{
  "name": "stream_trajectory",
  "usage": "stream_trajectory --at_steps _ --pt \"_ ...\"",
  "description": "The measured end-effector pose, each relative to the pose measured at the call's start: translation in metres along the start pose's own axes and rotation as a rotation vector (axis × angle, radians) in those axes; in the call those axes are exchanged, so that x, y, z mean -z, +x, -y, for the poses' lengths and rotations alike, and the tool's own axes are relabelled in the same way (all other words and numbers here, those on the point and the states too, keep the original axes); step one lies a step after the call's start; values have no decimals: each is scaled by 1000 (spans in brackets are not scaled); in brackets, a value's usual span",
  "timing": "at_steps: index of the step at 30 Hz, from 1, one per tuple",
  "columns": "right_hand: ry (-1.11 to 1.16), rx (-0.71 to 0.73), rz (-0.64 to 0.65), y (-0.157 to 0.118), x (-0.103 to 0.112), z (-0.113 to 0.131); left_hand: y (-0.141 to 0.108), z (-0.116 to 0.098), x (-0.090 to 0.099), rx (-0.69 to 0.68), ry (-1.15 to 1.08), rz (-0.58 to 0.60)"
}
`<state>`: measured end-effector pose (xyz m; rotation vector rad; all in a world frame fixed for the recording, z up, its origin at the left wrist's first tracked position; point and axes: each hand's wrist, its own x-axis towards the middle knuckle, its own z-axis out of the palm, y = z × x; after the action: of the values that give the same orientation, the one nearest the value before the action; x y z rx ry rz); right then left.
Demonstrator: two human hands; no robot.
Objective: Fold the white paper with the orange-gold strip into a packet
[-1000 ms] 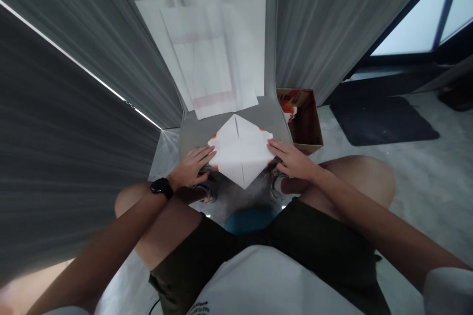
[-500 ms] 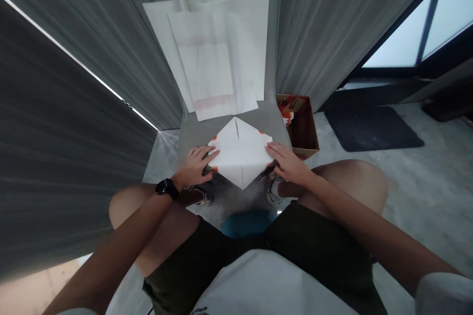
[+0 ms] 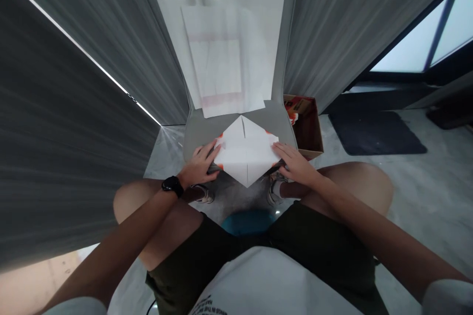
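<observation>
A folded white sheet of paper (image 3: pixel 246 150) with orange-red patches near its side corners lies at the front of the grey chair seat (image 3: pixel 192 133). Its near point reaches past the seat's front edge, and a slit or crease runs in from both the far and near points. My left hand (image 3: pixel 201 162) holds the sheet's left end, fingers on top and thumb lower at the edge. At the right end, my right hand (image 3: pixel 293 160) holds it likewise, fingers close together and thumb below. The undersides of both grips are hidden.
Large white sheets (image 3: pixel 221 54) lean on the chair's backrest. Right of the chair stands an open cardboard box (image 3: pixel 310 128) with orange-and-white pieces inside. Grey curtains (image 3: pixel 332 19) hang on both sides. A dark mat (image 3: pixel 377 133) lies on the floor at right.
The whole view has shifted slightly, so the chair and sheets appear further right. Both hands stay at the two ends of the folded paper, whose shape looks nearly the same.
</observation>
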<state>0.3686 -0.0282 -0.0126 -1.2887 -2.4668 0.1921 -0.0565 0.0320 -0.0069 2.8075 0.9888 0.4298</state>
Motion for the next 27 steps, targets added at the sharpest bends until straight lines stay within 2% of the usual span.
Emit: stream_trajectory --at_steps 3,14,17,22,27 --pt "-6 10 -10 1 2 1 -2 -1 -3 -7 -19 -40" --pt "8 24 -18 -3 14 -1 -4 0 1 -23 -133 -71" --pt "41 -15 -23 -3 18 -1 -5 -2 1 -11 -162 -109" --pt "135 -107 -100 -1 15 1 -2 -4 3 -13 -225 -179" --pt "172 -117 -124 -3 12 2 0 -1 5 15 -345 -183"
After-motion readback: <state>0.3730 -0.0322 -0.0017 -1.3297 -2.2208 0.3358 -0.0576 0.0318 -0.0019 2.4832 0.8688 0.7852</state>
